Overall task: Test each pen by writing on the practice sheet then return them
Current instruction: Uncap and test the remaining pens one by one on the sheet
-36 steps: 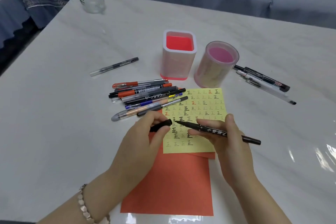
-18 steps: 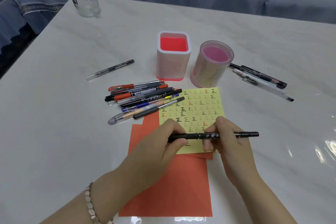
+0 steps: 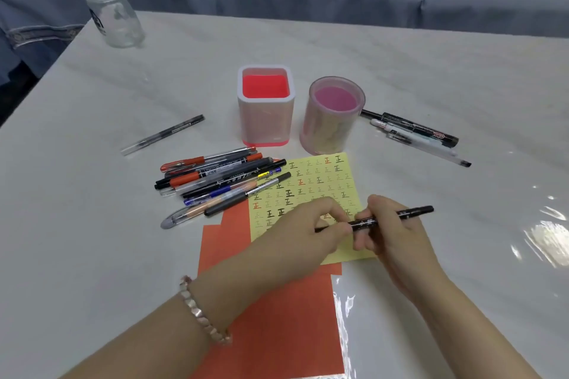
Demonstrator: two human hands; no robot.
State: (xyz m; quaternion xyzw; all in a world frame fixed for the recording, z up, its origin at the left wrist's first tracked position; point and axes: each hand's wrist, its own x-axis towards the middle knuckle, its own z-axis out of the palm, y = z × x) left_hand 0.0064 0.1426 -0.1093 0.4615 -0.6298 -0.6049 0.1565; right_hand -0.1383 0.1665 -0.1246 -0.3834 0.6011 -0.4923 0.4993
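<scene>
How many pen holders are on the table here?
2. A square holder with a red inside stands beyond the pile of pens; a round pink holder stands right of it, at the far edge of the practice sheet. None seems hidden.

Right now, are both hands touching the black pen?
Touching. The head view shows the left hand pinching one end of the black pen, the right hand gripping its barrel.
</scene>
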